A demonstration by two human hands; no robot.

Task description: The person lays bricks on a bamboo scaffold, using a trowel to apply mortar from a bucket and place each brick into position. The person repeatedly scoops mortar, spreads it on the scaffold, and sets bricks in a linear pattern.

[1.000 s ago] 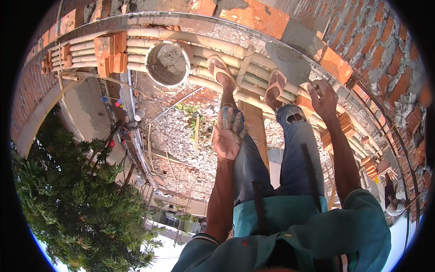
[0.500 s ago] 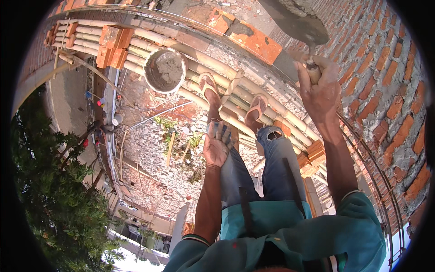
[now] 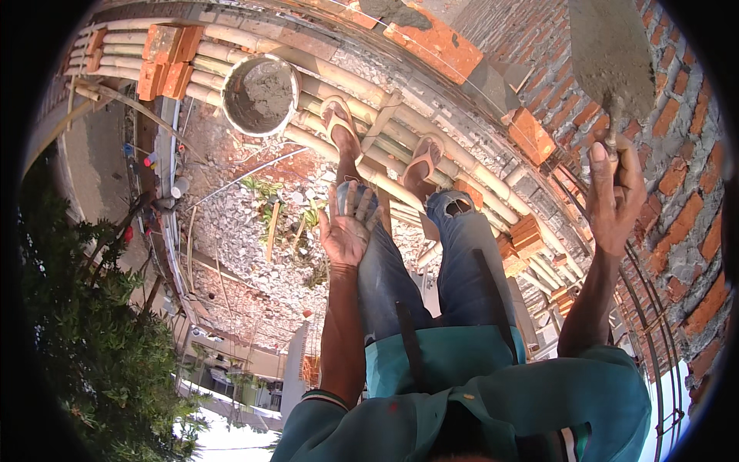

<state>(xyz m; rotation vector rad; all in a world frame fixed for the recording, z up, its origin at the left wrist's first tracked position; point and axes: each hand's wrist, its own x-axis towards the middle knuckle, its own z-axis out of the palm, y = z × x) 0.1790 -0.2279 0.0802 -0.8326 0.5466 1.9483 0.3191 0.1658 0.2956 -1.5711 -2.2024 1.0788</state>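
My right hand (image 3: 618, 189) is closed round the handle of a trowel (image 3: 612, 58), raised at the upper right in front of the brick wall. Grey mortar coats the broad blade. Palm up and fingers spread, my left hand (image 3: 348, 231) is empty and hovers over or rests by my left knee; contact cannot be told. A round bucket (image 3: 293, 98) of wet grey mortar stands on the bamboo poles, beyond that hand. Left of the trowel runs a course of orange bricks (image 3: 435, 48) with mortar on top and a thin string along it.
My sandalled feet stand on a scaffold of bamboo poles (image 3: 385, 185). Bricks are stacked on it at the left (image 3: 168, 58) and right (image 3: 527, 235). Rubble (image 3: 254, 231) lies far below. Thin steel bars (image 3: 650, 308) rise beside the brick wall (image 3: 677, 223) at right.
My right hand has carried the trowel to the right, uncovering a brick by the wall. My left hand stays spread by the knee. The whole view has shifted slightly.
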